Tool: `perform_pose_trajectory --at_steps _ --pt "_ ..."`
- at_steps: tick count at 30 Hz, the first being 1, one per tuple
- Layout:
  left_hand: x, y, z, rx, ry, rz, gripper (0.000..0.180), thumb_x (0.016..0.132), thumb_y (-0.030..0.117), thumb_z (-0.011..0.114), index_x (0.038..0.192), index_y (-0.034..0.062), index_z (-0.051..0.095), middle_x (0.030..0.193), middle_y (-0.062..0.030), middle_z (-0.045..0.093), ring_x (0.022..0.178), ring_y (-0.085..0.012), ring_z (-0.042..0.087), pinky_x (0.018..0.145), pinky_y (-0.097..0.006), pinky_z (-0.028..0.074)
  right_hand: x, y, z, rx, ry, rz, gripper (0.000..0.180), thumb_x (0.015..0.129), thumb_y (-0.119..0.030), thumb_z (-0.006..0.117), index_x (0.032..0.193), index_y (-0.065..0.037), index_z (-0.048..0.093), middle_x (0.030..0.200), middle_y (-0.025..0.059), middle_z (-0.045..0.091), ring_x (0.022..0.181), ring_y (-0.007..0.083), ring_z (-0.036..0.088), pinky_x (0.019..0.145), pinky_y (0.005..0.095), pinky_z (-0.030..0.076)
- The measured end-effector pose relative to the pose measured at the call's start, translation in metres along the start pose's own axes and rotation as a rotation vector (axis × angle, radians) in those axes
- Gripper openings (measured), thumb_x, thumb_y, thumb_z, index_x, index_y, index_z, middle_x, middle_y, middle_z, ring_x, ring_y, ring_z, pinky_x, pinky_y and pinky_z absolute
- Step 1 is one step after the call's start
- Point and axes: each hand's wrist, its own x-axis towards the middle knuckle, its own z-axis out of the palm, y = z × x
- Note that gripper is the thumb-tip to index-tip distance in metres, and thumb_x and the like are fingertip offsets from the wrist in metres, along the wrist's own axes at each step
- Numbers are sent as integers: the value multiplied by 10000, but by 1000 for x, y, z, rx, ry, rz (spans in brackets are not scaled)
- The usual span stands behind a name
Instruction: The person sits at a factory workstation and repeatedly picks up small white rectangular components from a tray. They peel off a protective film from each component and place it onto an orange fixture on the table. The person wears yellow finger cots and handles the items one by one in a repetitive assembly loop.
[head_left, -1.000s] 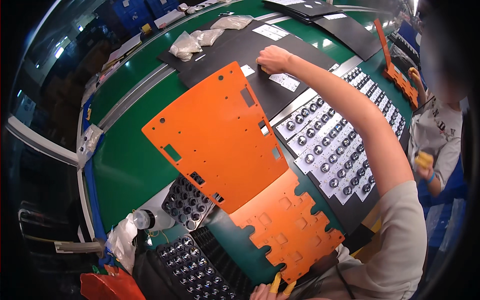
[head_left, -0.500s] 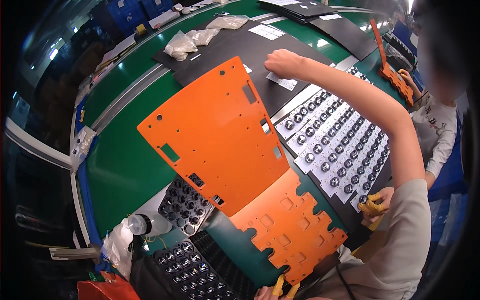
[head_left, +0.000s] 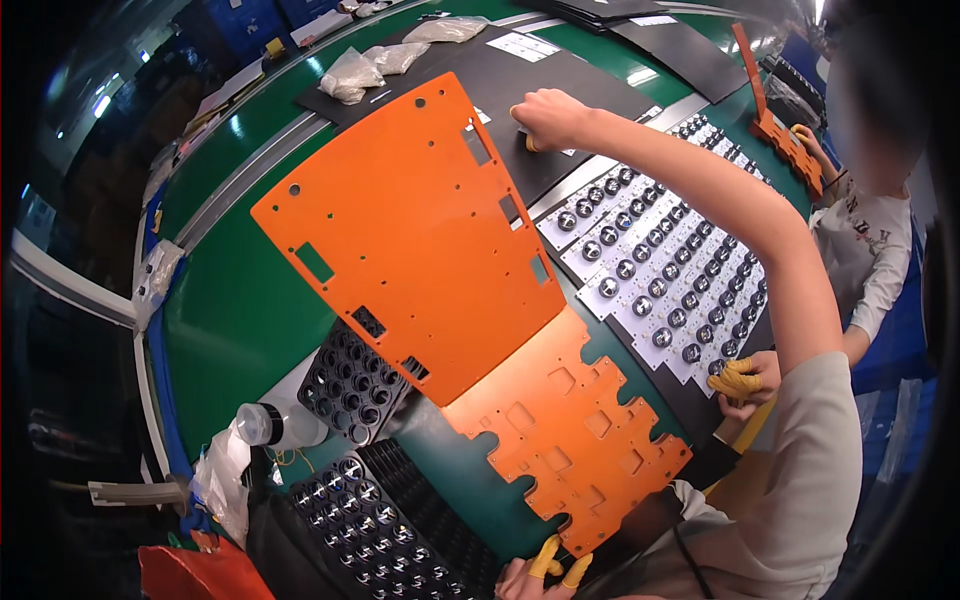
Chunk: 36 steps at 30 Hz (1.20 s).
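At the counter's near side (head_left: 447, 452), the left hand (head_left: 535, 580) touches the toothed orange plate (head_left: 590, 468), perhaps steadying it; the right hand (head_left: 552, 120) curls — whether either grip holds something, I cannot tell.

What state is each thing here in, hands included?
Orange lid: raised, open.
Orange base: folded out from the lid.
Left hand: at the base's near corner, grip unclear.
Right hand: fingers curled, over the black sheet; whatever it may hold is hidden.
Black sheet: lying flat.
White strips: laid side by side, with lenses on them.
Clear jar: on its side.
Co-worker's hand: by the strips.
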Motion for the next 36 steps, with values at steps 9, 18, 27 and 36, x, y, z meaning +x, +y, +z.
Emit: perform_pose_trajectory --at_steps 9,18,27,36 --pt "16 25 -14 -48 -116 -161 444 624 43 867 1022 -21 681 604 -102 548 509 -248 475 516 -358 421 -2 3 -8 126 41 62 278 725 -117 636 974 3 666 867 219 684 852 378 675 749 451 552" --pt "15 32 -14 49 -108 -154 440 630 61 870 1021 -10 682 625 -96 579 521 -257 520 550 -370 451 -9 9 -9 112 -50 4 279 775 -150 659 998 17 639 875 220 677 877 382 667 771 459 539" --pt "11 28 -13 48 -133 -129 436 649 71 864 1032 -10 672 640 -107 566 543 -266 524 556 -379 450 -12 9 -13 183 -63 22 278 748 -201 705 887 36 658 883 217 683 889 371 671 772 435 548" --pt "8 27 -11 69 -130 -81 418 660 58 854 1025 -21 666 646 -113 562 537 -278 498 551 -400 441 -1 -7 2 66 20 91 192 709 -137 672 820 20 674 875 213 692 850 368 685 741 420 563"
